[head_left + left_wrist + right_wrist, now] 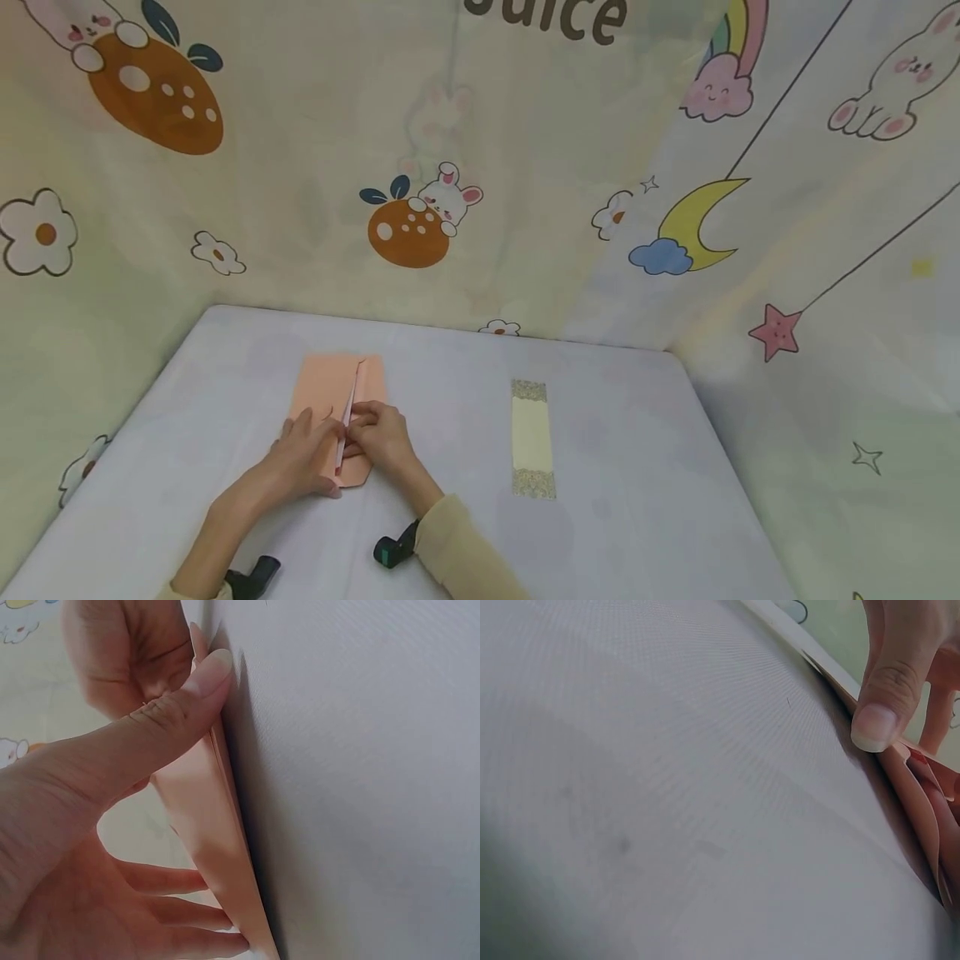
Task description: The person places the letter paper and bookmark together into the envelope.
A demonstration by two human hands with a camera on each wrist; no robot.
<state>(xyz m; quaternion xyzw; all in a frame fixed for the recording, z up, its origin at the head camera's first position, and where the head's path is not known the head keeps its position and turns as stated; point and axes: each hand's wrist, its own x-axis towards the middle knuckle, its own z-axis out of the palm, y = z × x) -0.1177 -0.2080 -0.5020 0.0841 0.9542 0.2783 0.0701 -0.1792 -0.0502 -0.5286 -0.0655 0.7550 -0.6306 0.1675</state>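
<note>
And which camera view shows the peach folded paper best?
The head view: it shows the peach folded paper from above, most of its outline visible around the left hand and right hand. The left wrist view gives a close, slanting look along one edge; the right wrist view, only a cropped part.

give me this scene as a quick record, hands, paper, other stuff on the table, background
left hand: resting on the peach paper, fingers spread
right hand: fingers bent at the paper's slit, seemingly pinching its edge
paper state: folded, slit partly open
other item: pale yellow strip with glittery ends, right of the paper, untouched
surface: white table
background: cartoon-printed backdrop
</note>
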